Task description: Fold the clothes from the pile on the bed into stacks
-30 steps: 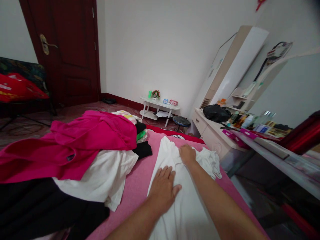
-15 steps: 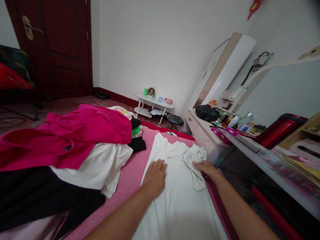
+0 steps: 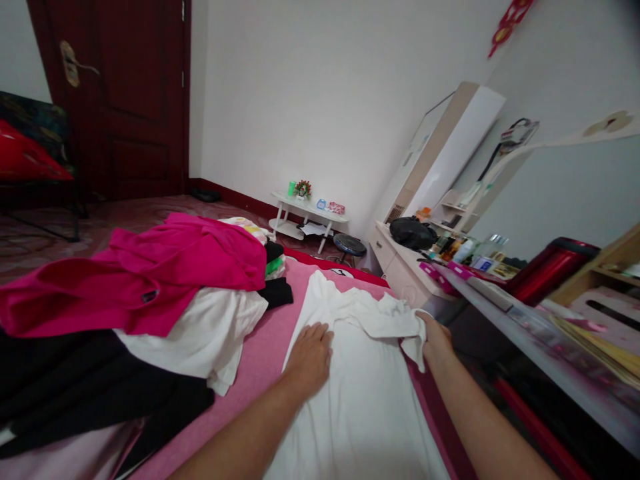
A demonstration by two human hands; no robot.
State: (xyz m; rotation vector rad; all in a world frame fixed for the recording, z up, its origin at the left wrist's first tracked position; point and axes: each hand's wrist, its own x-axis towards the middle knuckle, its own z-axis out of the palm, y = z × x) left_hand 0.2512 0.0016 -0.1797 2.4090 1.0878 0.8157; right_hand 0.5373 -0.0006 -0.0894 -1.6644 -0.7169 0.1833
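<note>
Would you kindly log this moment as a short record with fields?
Surface: bed with a pink cover
Left hand: open, flat on the white shirt
Right hand: fingers closed on the sleeve at the bed's right edge
Shirt state: body spread flat, sleeve bunched
Pile, left of shirt: pink garment over a white garment and a black garment
Background: dresser, door
</note>
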